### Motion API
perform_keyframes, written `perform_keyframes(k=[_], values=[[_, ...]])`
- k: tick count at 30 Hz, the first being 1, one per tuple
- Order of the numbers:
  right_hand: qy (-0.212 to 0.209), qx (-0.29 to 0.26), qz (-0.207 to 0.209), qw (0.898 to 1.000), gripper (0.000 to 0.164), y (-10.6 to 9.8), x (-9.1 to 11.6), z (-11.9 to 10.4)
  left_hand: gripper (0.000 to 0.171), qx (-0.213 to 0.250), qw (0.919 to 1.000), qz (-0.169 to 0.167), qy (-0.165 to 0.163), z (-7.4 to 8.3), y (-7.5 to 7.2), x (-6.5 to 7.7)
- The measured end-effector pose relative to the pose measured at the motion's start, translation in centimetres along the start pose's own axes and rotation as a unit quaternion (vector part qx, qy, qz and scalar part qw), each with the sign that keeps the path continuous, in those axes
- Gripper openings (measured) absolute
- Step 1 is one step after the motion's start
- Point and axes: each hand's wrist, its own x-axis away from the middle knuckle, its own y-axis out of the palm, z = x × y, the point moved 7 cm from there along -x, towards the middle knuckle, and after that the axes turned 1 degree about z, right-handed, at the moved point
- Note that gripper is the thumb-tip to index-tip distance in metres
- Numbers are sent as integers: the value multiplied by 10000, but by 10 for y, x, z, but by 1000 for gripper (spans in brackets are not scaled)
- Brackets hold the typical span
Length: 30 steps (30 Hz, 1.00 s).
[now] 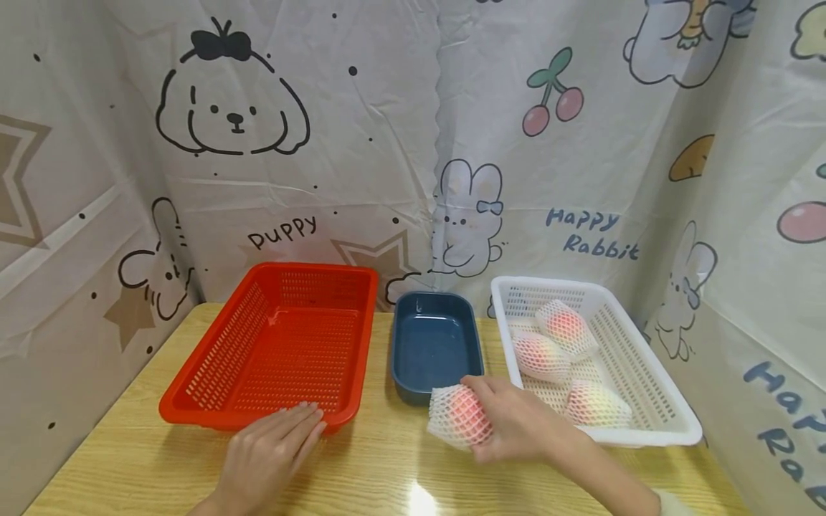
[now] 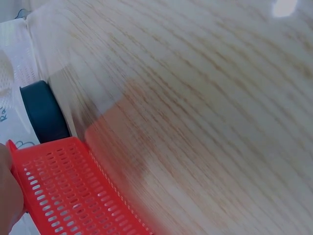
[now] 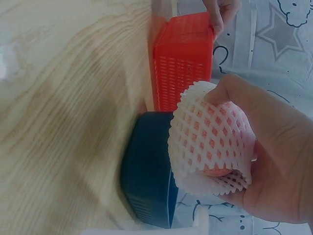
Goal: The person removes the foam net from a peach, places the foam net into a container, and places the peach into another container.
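My right hand [image 1: 513,419] grips a round pink-red fruit [image 1: 466,416] in a white foam net, held in front of the blue dish [image 1: 439,390]. In the right wrist view, the thumb lies over the netted fruit [image 3: 210,132] with the palm behind it. My left hand [image 1: 274,451] rests on the near rim of the red basket [image 1: 177,408], its fingers lying straight together over the edge. Only part of the left hand [image 2: 9,191] shows in the left wrist view, beside the basket's rim.
A white basket [image 1: 665,387] on the right holds three more netted fruits [image 1: 542,356], pink to pale yellow. The blue dish stands between the two baskets on the wooden table [image 1: 387,473]. A printed curtain [image 1: 374,129] encloses the back and sides.
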Motion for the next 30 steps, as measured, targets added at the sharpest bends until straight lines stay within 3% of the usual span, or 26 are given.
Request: perform_keyframes(k=[10, 18, 30], values=[[-61, -113, -149, 9998, 90, 18, 4, -8, 56, -54, 9991, 396, 110, 0, -1, 0], [-385, -181, -89, 9991, 86, 30, 6, -15, 55, -15, 9990, 451, -6, -1, 0, -1], [-355, -129, -184, 9991, 87, 45, 10, -19, 54, 29, 9985, 544, -3, -1, 0, -1]])
